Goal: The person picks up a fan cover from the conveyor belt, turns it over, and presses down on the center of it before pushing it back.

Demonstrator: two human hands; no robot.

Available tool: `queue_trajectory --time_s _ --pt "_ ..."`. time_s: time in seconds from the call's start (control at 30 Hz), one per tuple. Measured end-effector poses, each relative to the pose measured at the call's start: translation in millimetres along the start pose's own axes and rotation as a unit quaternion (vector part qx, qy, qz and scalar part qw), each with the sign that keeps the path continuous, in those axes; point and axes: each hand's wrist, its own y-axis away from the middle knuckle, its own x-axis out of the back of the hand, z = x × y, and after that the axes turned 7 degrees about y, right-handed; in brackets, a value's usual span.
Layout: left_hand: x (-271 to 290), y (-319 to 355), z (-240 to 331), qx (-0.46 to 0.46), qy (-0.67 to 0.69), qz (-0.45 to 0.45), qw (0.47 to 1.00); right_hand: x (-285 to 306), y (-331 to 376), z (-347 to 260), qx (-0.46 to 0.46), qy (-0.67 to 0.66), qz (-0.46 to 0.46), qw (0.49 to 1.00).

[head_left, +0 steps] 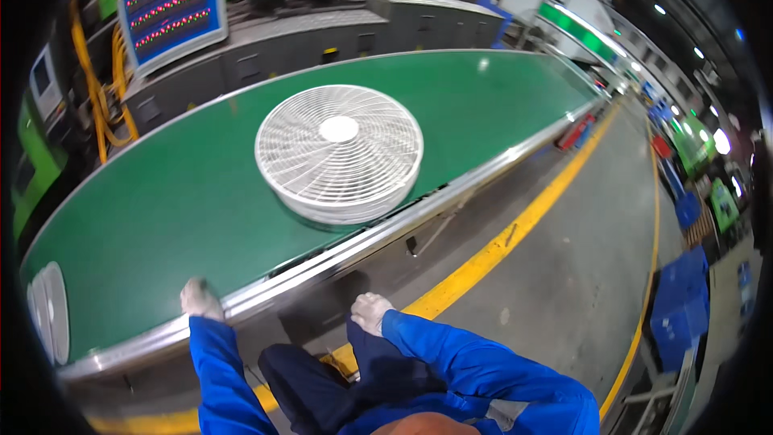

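My left hand (pixel 201 300), in a whitish glove, is at the near metal edge of a green conveyor belt (pixel 193 201). Its fingers look curled in, with no object showing in them. On my dark-trousered knee (pixel 364 345) rests my right hand (pixel 370 312), also gloved, its fingers bent and closed with nothing visible inside. A round white fan guard (pixel 339 163) of curved wires, with a solid centre disc, lies on the belt beyond both hands, touched by neither. At the far left end are some white round parts (pixel 52 312), partly cut off by the rim.
Behind the belt stand grey machine housings (pixel 298 52) and a monitor (pixel 173 12) with rows of coloured marks. Yellow hoses (pixel 101 105) hang at the left. A yellow floor line (pixel 499 246) runs along the right side. Blue crates (pixel 680 306) stand farther right.
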Motion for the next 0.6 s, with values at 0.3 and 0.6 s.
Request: queue_trajectory --time_s 0.3,0.6 --pt "1 3 2 0.025 -0.02 0.005 0.999 -5 1 -2 0.014 -0.023 0.033 0.999" --pt "4 0 12 0.066 -0.037 -0.016 0.997 -6 -1 -1 -0.007 -0.007 0.03 1.0"
